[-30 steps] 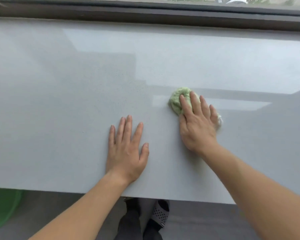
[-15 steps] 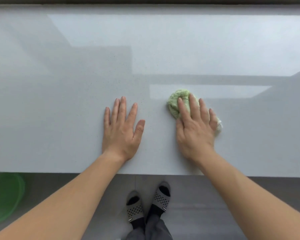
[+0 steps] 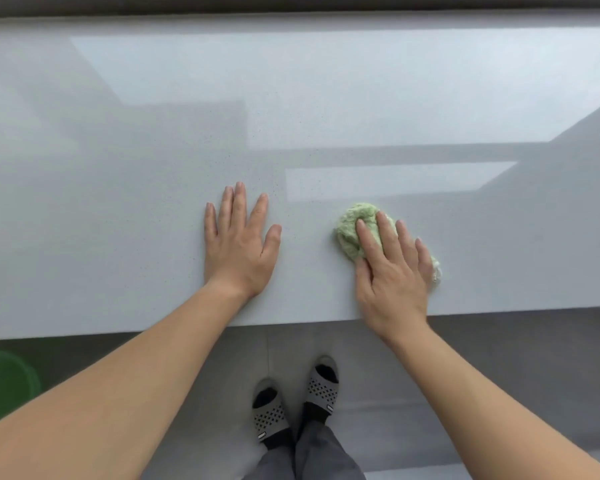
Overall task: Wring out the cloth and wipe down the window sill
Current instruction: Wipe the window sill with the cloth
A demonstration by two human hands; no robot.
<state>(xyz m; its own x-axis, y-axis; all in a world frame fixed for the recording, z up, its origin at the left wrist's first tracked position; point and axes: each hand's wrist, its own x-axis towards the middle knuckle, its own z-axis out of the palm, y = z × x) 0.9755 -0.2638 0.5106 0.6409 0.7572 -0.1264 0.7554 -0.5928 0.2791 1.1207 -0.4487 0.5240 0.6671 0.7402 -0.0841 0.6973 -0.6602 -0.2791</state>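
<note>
Both forearms bare to the frame edge; no sleeves, watch or rings visible on left hand (image 3: 238,245) or right hand (image 3: 390,271). Grey trousers (image 3: 305,459) enter at 6 o'clock. Dark socks worn inside grey open-toe slippers (image 3: 270,412), straps patterned with small black cross-shaped cutouts, a small light tag near each strap's lower edge.

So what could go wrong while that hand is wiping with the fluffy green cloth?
1. The bunched pale green terry cloth and the right hand sit close to the front edge of the glossy grey stone sill; a stroke toward the person might drag the cloth off.
2. The left hand lies flat on the shiny sill; if the surface is damp, it might slide.
</note>
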